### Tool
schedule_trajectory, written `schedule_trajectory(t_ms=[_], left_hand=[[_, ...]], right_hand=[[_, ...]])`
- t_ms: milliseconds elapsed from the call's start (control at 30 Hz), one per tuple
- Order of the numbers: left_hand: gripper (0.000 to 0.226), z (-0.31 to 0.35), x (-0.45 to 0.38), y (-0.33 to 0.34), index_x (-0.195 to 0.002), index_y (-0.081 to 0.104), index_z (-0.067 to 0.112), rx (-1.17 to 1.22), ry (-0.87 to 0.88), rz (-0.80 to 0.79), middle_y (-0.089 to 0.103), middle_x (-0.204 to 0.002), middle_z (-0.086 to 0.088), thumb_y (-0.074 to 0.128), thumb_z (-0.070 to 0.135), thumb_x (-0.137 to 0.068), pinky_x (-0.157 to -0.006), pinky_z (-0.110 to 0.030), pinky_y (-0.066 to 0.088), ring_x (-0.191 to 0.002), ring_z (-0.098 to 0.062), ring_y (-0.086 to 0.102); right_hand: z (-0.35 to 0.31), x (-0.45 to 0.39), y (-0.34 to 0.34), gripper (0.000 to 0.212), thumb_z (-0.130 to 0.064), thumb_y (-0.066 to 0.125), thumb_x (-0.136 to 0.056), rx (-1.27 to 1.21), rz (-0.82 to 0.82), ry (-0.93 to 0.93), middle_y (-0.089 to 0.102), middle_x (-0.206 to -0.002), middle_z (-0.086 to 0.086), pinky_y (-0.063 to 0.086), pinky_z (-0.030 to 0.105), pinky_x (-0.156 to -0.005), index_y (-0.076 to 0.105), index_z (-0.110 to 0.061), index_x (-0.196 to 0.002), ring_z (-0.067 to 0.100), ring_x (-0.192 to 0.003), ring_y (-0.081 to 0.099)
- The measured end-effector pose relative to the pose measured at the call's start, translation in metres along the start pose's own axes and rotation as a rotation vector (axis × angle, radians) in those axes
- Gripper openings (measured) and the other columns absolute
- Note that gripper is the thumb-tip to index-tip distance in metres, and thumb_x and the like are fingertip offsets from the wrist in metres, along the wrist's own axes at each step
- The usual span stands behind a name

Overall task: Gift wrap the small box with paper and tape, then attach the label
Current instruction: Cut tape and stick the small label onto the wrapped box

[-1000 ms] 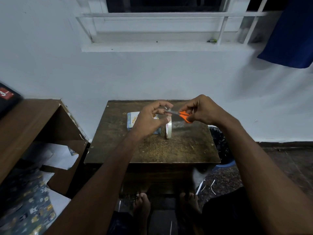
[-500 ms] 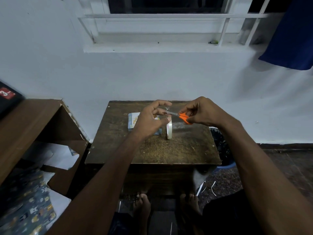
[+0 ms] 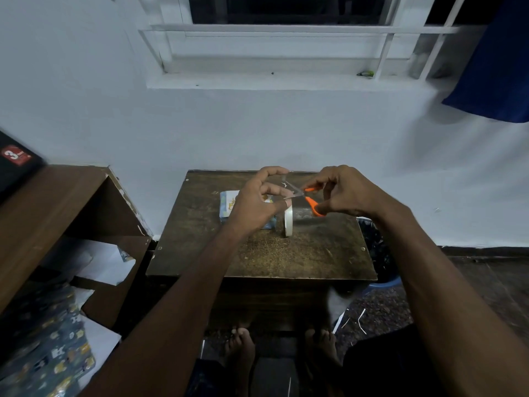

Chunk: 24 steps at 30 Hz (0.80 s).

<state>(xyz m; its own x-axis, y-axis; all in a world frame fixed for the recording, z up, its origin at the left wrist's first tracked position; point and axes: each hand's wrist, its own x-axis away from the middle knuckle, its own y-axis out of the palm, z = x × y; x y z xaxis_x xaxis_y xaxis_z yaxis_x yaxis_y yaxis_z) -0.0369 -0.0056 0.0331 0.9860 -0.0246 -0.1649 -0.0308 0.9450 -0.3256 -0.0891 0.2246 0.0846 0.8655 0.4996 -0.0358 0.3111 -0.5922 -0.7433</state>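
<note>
Two hands meet above the far half of a small dark wooden worktop, whose near half and right side lie bare up to their edges. The left hand has its grip curled, thumb and forefinger pinching a strip of clear tape stretched upward from the tape roll, which stands on edge near the worktop's middle. The right hand grips orange-handled scissors, their blades parted around the strip. The wrapped small box lies on the worktop just left of the roll, partly hidden behind the left hand. The worktop's far edge sits against a white wall under a barred window. A brown shelf unit crowds the left side, with white sheets and patterned wrapping paper spilling below. A dark bin stands against the worktop's right edge. Bare feet rest on the floor beneath.
</note>
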Motion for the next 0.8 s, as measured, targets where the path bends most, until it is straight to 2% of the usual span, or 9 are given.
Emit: schedule_trajectory(t_ms=[100,200,267,333,433,533,600,733,800], left_hand=[[0.064,0.0,0.0,0.001,-0.138,0.055,0.032,0.017,-0.011,0.018,0.081,-0.1,0.007,0.085,0.011,-0.086,-0.105,-0.06,0.052,-0.105,-0.01,0.074],[0.063,-0.002,0.0,0.001,-0.14,0.053,0.027,0.054,-0.031,0.037,0.081,-0.099,0.005,0.085,0.012,-0.088,-0.105,-0.059,0.053,-0.104,-0.012,0.075],[0.064,-0.003,0.0,0.002,-0.141,0.051,0.026,0.057,-0.039,0.046,0.081,-0.098,0.004,0.085,0.014,-0.088,-0.107,-0.057,0.052,-0.107,-0.012,0.074],[0.065,-0.004,-0.001,0.002,-0.141,0.049,0.025,0.048,-0.03,0.052,0.081,-0.097,0.005,0.084,0.015,-0.088,-0.109,-0.056,0.051,-0.109,-0.011,0.073],[0.065,-0.003,-0.001,0.003,-0.142,0.048,0.023,0.015,-0.007,0.054,0.08,-0.097,0.009,0.084,0.017,-0.089,-0.111,-0.053,0.048,-0.112,-0.007,0.071],[0.065,-0.003,-0.001,0.003,-0.143,0.048,0.025,-0.006,0.008,0.039,0.08,-0.096,0.01,0.084,0.02,-0.089,-0.114,-0.053,0.044,-0.117,-0.006,0.068],[0.065,-0.003,-0.001,0.003,-0.143,0.047,0.026,-0.011,0.016,0.025,0.08,-0.095,0.01,0.084,0.02,-0.089,-0.115,-0.055,0.042,-0.119,-0.006,0.067],[0.063,-0.002,-0.001,0.002,-0.144,0.046,0.025,-0.006,0.036,0.006,0.08,-0.096,0.008,0.081,0.018,-0.091,-0.115,-0.051,0.042,-0.12,0.001,0.064],[0.062,0.0,-0.001,0.003,-0.144,0.047,0.025,0.008,0.041,0.001,0.08,-0.095,0.006,0.08,0.017,-0.093,-0.109,-0.045,0.044,-0.118,0.006,0.063]], right_hand=[[0.004,0.001,0.001,0.046,0.005,0.089,-0.066,-0.002,-0.004,0.018,0.077,-0.083,-0.014,0.053,0.017,-0.062,0.084,-0.022,-0.103,-0.002,-0.062,0.065],[0.015,0.0,0.001,0.039,0.003,0.086,-0.067,0.05,0.073,0.082,0.078,-0.076,-0.013,0.059,0.027,-0.071,0.084,-0.024,-0.094,0.001,-0.069,0.071],[0.022,-0.001,0.003,0.031,-0.001,0.085,-0.068,0.102,0.102,0.19,0.076,-0.07,-0.01,0.058,0.028,-0.071,0.083,-0.025,-0.088,0.005,-0.068,0.072],[0.028,-0.005,0.012,0.026,-0.004,0.082,-0.069,0.185,0.131,0.288,0.073,-0.067,-0.009,0.054,0.025,-0.066,0.083,-0.027,-0.082,0.011,-0.072,0.072],[0.031,-0.011,0.035,0.019,-0.01,0.082,-0.072,0.351,0.123,0.335,0.07,-0.074,-0.005,0.041,0.02,-0.055,0.084,-0.026,-0.082,0.015,-0.08,0.064],[0.028,-0.018,0.055,0.009,-0.019,0.083,-0.077,0.439,0.092,0.317,0.074,-0.08,0.005,0.06,0.033,-0.067,0.083,-0.017,-0.085,0.022,-0.083,0.067],[0.026,-0.021,0.062,0.012,-0.017,0.08,-0.077,0.492,0.111,0.301,0.073,-0.082,0.009,0.063,0.042,-0.072,0.082,-0.012,-0.087,0.027,-0.082,0.069],[0.021,-0.021,0.061,0.011,-0.014,0.077,-0.084,0.547,0.057,0.287,0.073,-0.087,0.013,0.062,0.041,-0.075,0.08,-0.007,-0.093,0.03,-0.084,0.069],[0.016,-0.017,0.058,0.012,-0.018,0.076,-0.088,0.564,0.029,0.297,0.073,-0.089,0.013,0.061,0.039,-0.075,0.08,-0.007,-0.094,0.029,-0.084,0.069]])
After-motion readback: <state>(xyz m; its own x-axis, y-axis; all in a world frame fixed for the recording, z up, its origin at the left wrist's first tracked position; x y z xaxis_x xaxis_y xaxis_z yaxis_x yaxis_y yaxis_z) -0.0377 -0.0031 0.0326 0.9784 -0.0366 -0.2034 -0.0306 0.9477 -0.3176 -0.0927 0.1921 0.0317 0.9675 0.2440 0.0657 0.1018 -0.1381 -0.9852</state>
